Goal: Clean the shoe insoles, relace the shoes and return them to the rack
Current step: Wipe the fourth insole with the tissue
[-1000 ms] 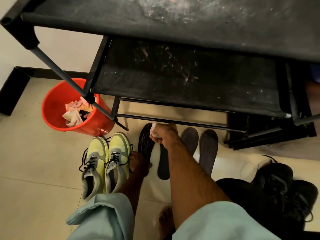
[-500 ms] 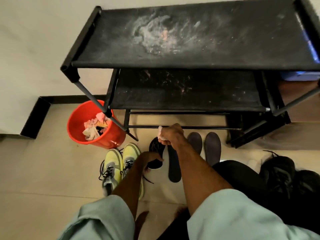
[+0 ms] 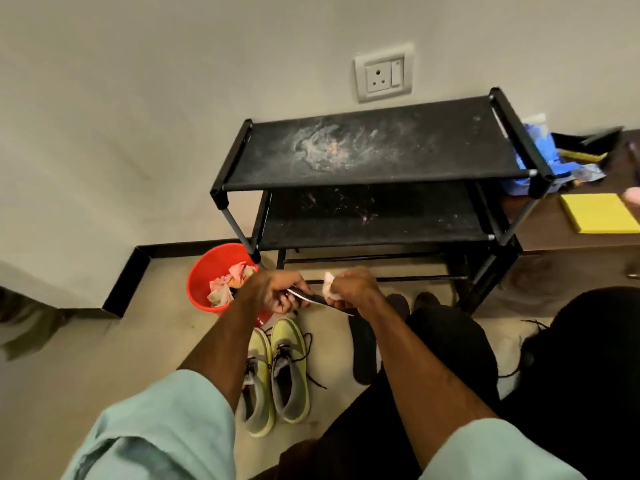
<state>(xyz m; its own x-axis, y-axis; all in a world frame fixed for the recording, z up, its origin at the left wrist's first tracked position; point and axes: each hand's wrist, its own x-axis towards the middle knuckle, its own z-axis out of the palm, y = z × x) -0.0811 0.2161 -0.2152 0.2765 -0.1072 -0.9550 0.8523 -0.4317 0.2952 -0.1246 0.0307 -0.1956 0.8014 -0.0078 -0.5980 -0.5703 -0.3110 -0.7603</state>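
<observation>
Gripping the black insole [image 3: 313, 299] in the curled left hand [image 3: 277, 293], up off the floor [image 3: 104, 375] before the shoe rack [image 3: 374, 157]; pressing a white wipe [image 3: 328, 288] onto it with the clenched right hand [image 3: 353, 289].

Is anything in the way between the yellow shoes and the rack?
Nothing visible on the floor; the rack carries only dust. The left hand, holding an insole, and the right hand, holding a wipe, hang above that path; the red bucket stands aside.

Rack [image 3: 374, 150] shelves reachable from front. Bucket [image 3: 199, 289] crowds left leg. Shoes [image 3: 289, 344], insoles [image 3: 363, 351] litter floor [image 3: 104, 368] ahead; leftward floor open.
</observation>
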